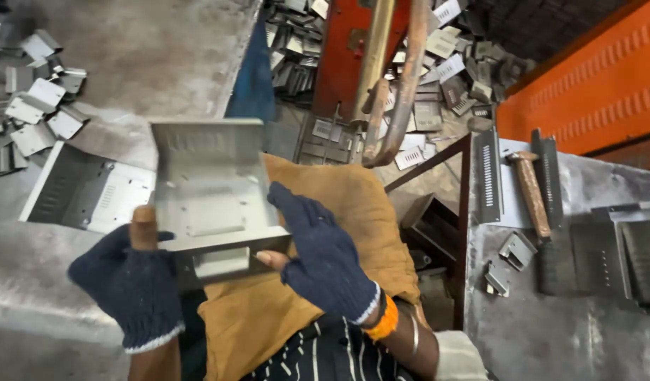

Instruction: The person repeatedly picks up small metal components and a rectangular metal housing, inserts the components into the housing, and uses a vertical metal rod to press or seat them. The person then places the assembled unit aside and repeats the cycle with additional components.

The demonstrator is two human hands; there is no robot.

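Scrap and small stamped plates (35, 106) lie heaped on the grey floor (155, 49) at the upper left, well apart from the work in hand. Both hands wear dark blue knitted gloves. The left hand (131, 282) grips the lower left corner of a folded grey sheet-metal housing (208, 190), its fingers (143, 229) clamped on the edge with a bare thumb tip showing above the glove. The right hand (325, 257) holds the housing's right side, gloved fingers (289, 204) laid over the top face and a bare fingertip tucked under the lower lip, so it too is closed on the part. The housing is held up in the air, tilted, above the person's lap, which is covered by a tan leather apron (339, 212).

Just behind the housing, two copper-coloured welder arms (392, 77) hang down from an orange-red machine body (339, 56), ending near the housing's upper right corner but not touching it. A similar perforated grey housing (85, 190) lies on the floor to the left, partly hidden by the held one. More loose plates (438, 77) are piled around the machine base.

To the right stands a steel table (550, 317) carrying a wooden-handled hammer (531, 190), louvred strips (488, 176), small brackets (515, 248) and further grey panels (621, 257). An orange wall (593, 99) runs behind it.
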